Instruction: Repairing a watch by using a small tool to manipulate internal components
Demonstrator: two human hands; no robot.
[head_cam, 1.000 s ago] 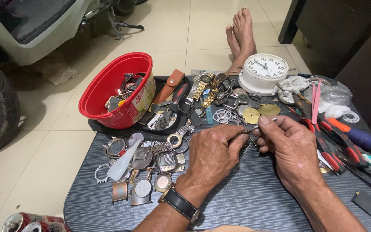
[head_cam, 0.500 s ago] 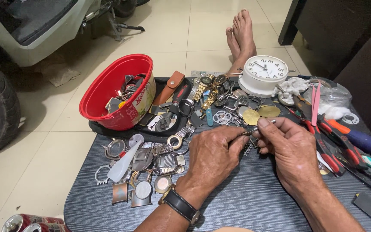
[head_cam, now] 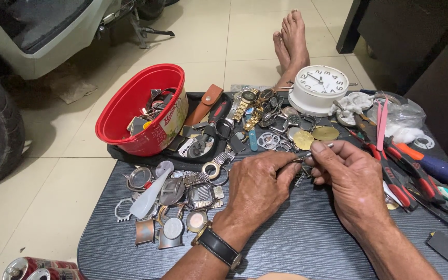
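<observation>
Over the middle of the dark tabletop [head_cam: 307, 238], nearer its far edge than its near one, both hands meet on a short piece of metal watch band [head_cam: 301, 178] that hangs between them. The left hand [head_cam: 257, 189] pinches its end with thumb and forefinger. The right hand [head_cam: 353, 181] pinches a thin silvery tool [head_cam: 320, 149], whose long axis runs across, tip toward the left hand and touching the band.
</observation>
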